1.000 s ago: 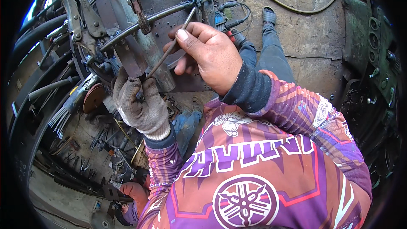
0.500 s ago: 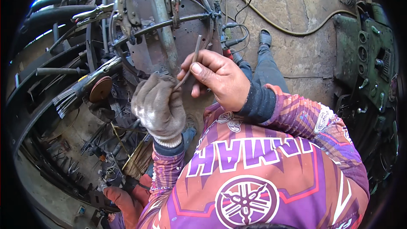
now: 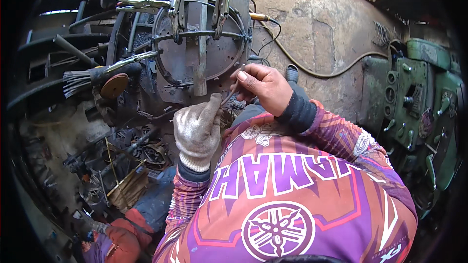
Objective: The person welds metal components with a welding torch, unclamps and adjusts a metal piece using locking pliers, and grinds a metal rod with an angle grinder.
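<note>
My left hand (image 3: 197,129), in a grey work glove, is closed around the lower end of a thin metal rod (image 3: 229,95). The bare fingers of my right hand (image 3: 267,86) pinch the rod's upper part, and its tip shows just above the thumb. The rod slants between both hands and looks slightly bent. Beyond them, a round metal ring frame (image 3: 242,44) lies over a dark steel plate (image 3: 174,63). Locking pliers (image 3: 178,7) and a second pair (image 3: 223,7) grip the frame's crossbar. A flat metal bar (image 3: 200,48) runs under that crossbar.
At left are a bundle of thin rods (image 3: 77,84) and a brown disc (image 3: 114,86). A green machine (image 3: 404,87) with levers stands at right. An electrode holder (image 3: 260,17) and cable (image 3: 319,74) lie beyond. Another person's orange-red clothing (image 3: 127,238) shows at lower left.
The view has shifted, so the ring frame and pliers appear farther right. Both hands are still on the rod; less of it sticks out above my right fingers, and more shows between the hands.
</note>
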`<action>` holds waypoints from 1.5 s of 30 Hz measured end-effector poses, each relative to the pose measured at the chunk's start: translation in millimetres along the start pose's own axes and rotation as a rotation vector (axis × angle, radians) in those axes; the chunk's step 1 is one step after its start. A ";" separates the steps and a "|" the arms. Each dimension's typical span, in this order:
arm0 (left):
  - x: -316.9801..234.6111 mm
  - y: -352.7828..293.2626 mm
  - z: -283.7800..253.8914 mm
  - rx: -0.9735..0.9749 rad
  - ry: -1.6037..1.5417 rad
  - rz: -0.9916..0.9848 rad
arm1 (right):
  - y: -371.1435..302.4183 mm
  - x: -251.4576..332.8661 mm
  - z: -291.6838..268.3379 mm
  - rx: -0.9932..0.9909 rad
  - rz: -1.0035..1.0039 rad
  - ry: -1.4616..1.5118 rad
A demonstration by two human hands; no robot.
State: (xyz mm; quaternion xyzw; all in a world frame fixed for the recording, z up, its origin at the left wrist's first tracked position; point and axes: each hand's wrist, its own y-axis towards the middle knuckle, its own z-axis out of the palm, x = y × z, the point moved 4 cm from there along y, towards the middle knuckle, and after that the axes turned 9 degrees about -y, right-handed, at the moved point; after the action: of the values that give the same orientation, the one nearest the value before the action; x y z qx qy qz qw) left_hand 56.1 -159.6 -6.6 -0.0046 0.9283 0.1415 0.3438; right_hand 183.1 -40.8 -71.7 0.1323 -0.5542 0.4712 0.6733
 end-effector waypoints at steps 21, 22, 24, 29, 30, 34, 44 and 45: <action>-18.0 100.7 113.0 -0.129 0.420 -0.684 | 28.2 -24.7 -236.9 0.146 0.375 -0.357; -15.5 102.5 113.3 -0.134 0.428 -0.697 | 27.6 -29.0 -247.0 0.161 0.377 -0.358; -7.0 105.5 116.1 -0.038 0.464 -0.824 | 30.2 -37.5 -268.3 0.143 0.377 -0.416; -3.8 98.6 125.3 0.021 0.454 -0.903 | 36.8 -40.2 -289.3 0.128 0.348 -0.462; -1.7 94.4 127.4 -0.006 0.468 -0.918 | 36.5 -38.6 -287.0 0.111 0.348 -0.450; 3.0 97.4 126.5 -0.011 0.503 -0.904 | 39.3 -44.3 -282.0 0.087 0.317 -0.488; 7.5 107.1 95.1 0.042 0.374 -0.672 | 64.3 -56.5 -245.4 0.166 0.238 -0.718; 0.4 104.1 93.1 -0.056 0.348 -0.652 | 66.4 -56.3 -240.8 0.158 0.215 -0.705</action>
State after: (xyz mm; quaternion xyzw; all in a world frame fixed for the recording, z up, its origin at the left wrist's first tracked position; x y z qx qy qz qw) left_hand 104.0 -34.9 -47.3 -0.3337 0.9183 0.0471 0.2076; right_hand 284.3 135.0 -228.1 0.2789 -0.7247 0.5058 0.3757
